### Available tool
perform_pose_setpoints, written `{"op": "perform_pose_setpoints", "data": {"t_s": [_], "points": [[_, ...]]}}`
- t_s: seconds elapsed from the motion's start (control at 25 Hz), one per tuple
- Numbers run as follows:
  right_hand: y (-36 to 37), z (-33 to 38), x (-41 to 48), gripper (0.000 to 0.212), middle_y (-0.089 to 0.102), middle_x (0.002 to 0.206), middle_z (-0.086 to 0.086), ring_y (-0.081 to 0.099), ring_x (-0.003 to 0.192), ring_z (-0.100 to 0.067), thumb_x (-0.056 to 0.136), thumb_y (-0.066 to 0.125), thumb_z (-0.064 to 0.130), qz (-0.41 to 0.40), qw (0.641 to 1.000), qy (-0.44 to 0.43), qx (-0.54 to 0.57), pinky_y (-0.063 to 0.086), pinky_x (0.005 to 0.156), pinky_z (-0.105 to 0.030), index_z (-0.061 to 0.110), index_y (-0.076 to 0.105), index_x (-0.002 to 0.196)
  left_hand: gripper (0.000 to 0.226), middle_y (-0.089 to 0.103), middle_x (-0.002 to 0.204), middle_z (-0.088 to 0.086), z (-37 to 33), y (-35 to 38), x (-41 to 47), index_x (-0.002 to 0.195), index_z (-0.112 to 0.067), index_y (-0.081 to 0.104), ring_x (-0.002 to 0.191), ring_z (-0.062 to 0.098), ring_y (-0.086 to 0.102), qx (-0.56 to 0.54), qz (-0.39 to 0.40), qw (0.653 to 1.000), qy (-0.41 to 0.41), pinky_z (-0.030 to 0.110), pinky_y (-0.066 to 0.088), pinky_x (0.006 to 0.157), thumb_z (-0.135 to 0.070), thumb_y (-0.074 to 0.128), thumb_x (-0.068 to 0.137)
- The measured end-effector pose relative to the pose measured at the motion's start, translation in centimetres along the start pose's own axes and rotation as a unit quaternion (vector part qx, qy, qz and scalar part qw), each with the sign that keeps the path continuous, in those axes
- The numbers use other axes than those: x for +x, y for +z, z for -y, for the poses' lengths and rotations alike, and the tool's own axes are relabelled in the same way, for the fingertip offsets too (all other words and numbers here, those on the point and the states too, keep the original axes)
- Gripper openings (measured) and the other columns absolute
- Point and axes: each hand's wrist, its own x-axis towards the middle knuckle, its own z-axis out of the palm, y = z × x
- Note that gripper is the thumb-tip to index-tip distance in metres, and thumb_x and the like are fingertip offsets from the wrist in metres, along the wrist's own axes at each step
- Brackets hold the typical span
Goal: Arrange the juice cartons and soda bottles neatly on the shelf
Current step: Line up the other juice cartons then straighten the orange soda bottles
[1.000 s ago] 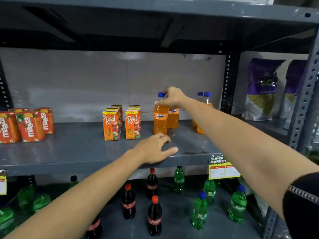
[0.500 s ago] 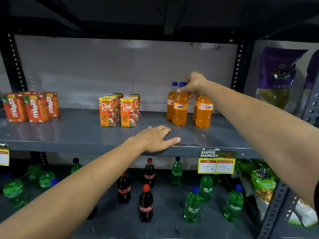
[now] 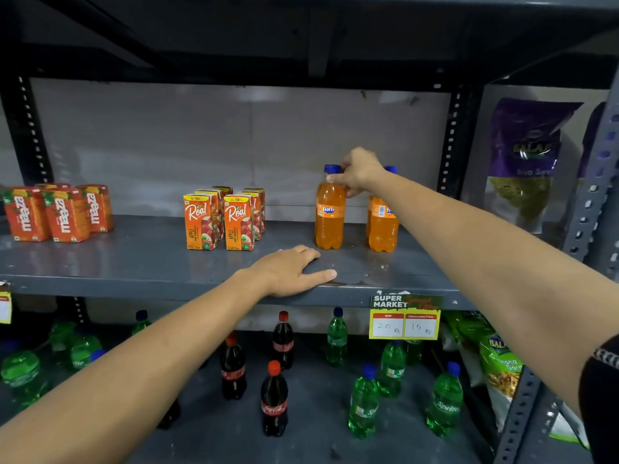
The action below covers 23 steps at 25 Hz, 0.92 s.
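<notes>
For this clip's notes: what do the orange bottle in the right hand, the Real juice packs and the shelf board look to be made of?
Orange bottle: clear glossy plastic, probably; the drink shows through, with a blue screw cap.
Real juice packs: printed coated carton, judging by the sharp folded edges and slight sheen.
Shelf board: grey painted metal, likely steel; smooth with soft reflections, on perforated uprights.
The right hand grips the bottle's neck.

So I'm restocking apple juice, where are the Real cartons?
The Real cartons stand mid-shelf, between the Maaza cartons on the left and the Fanta bottle.
</notes>
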Motion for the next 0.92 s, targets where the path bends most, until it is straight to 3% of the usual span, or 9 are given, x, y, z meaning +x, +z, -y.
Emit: {"op": "perform_pose_setpoints", "data": {"t_s": [0.08,0.2,0.36,0.56,0.64,0.76,0.84,0.92], "points": [[0.2,0.2,-0.3,0.036,0.065,0.096,-0.015,0.067,0.076,-0.024,0.086,0.065,0.030,-0.003,1.000,-0.016,-0.015,0.051,0.052,-0.021,0.003,0.059,0.109,0.079,0.038,0.150,0.004,0.3,0.0,0.2,0.144,-0.018,0.036,0.133,0.023,0.041,-0.017,-0.003,1.000,-0.002,0.042,0.034,0.109,-0.070,0.033,0.085],[-0.3,-0.9,-0.8,0.046,0.067,0.095,-0.013,0.069,0.087,-0.024,0.081,0.068,0.040,-0.028,0.999,-0.021,-0.015,0.056,0.069,-0.028,0.002,0.063,0.106,0.070,0.052,0.137,0.006,0.8,0.0,0.8,0.133,-0.016,0.050,0.122,0.020,0.051,-0.093,-0.048,0.994,-0.025,0.035,0.040,0.103,-0.064,0.051,0.083],[-2.5,-4.7,-2.5,0.041,0.067,0.094,-0.004,0.064,0.089,-0.016,0.082,0.064,0.045,-0.184,0.977,-0.103,0.034,0.053,0.077,-0.027,0.009,0.065,0.101,0.064,0.060,0.121,0.007,0.7,-0.3,3.2,0.125,-0.010,0.050,0.106,0.019,0.058,-0.219,-0.168,0.955,-0.108,0.034,0.048,0.092,-0.051,0.068,0.078],[-2.4,-10.4,-4.8,0.041,0.064,0.104,-0.002,0.060,0.094,-0.015,0.076,0.066,0.047,-0.310,0.931,-0.085,0.174,0.053,0.085,-0.036,0.017,0.061,0.103,0.081,0.053,0.136,0.013,-0.4,-0.2,6.5,0.137,-0.009,0.037,0.123,0.027,0.053,-0.369,-0.256,0.884,-0.130,0.039,0.046,0.100,-0.043,0.076,0.074],[-0.9,-12.0,-5.4,0.056,0.057,0.114,0.001,0.054,0.101,-0.013,0.072,0.071,0.050,-0.282,0.937,-0.020,0.207,0.049,0.086,-0.031,0.018,0.053,0.115,0.079,0.054,0.135,0.013,-0.9,-0.2,7.4,0.137,-0.012,0.036,0.121,0.026,0.054,-0.390,-0.261,0.876,-0.108,0.037,0.046,0.097,-0.037,0.077,0.075],[1.0,-13.4,-5.7,0.066,0.056,0.112,0.001,0.057,0.110,-0.020,0.074,0.073,0.044,-0.106,0.948,0.071,0.292,0.052,0.076,-0.030,0.015,0.047,0.127,0.072,0.055,0.134,0.011,-1.2,0.0,8.4,0.135,-0.015,0.037,0.120,0.027,0.055,-0.367,-0.269,0.885,-0.099,0.039,0.046,0.097,-0.031,0.077,0.077],[1.4,-13.7,-5.5,0.056,0.061,0.109,-0.002,0.061,0.107,-0.023,0.077,0.073,0.038,-0.050,0.955,0.047,0.288,0.054,0.066,-0.028,0.013,0.053,0.122,0.070,0.056,0.133,0.012,-1.0,0.0,8.7,0.134,-0.015,0.039,0.119,0.028,0.056,-0.362,-0.272,0.886,-0.098,0.041,0.047,0.097,-0.028,0.077,0.077],[1.4,-13.8,-5.1,0.053,0.063,0.111,-0.005,0.062,0.104,-0.022,0.076,0.074,0.037,-0.062,0.960,0.025,0.272,0.055,0.066,-0.030,0.013,0.056,0.118,0.070,0.056,0.133,0.012,-0.7,-0.2,8.9,0.134,-0.015,0.040,0.119,0.028,0.057,-0.365,-0.268,0.886,-0.096,0.042,0.048,0.096,-0.027,0.077,0.076]]}}
